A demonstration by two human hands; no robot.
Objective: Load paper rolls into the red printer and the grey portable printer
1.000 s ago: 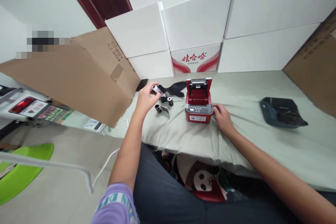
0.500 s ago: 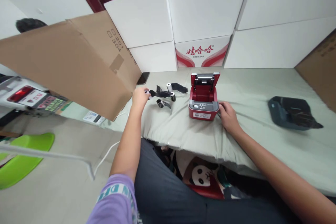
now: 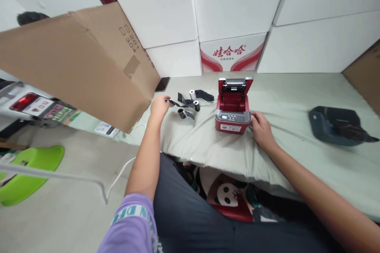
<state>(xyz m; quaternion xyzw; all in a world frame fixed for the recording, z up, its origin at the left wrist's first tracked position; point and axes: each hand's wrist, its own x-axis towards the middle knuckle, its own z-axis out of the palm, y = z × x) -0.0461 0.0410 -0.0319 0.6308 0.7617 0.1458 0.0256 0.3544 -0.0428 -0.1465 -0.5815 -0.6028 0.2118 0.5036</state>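
Observation:
My left hand (image 3: pixel 160 106) is closed around a small roll of thermal paper (image 3: pixel 167 100), a dark strip trailing from it to the right. Several more small rolls (image 3: pixel 192 95) with loose black tails lie just beyond, on the light cloth. A red receipt printer (image 3: pixel 232 127) with a grey front panel stands in the middle, its lid (image 3: pixel 236 84) raised and the paper bay bare. At the printer's right side, my right hand (image 3: pixel 261 126) has its fingers curled against the lower corner; part of the fingertips is hidden.
To the right lies a dark printer-like device (image 3: pixel 332 124) with a black strip on it. White boxes (image 3: pixel 237 4) line the back. A big cardboard box (image 3: pixel 97 55) leans at left, beside a phone (image 3: pixel 162 84). A green stool (image 3: pixel 35 170) and white cable (image 3: pixel 120 172) are at lower left.
The view has shifted slightly. In my left hand the paper roll has turned, and its strip hangs more narrowly. My right hand stays at the printer's side.

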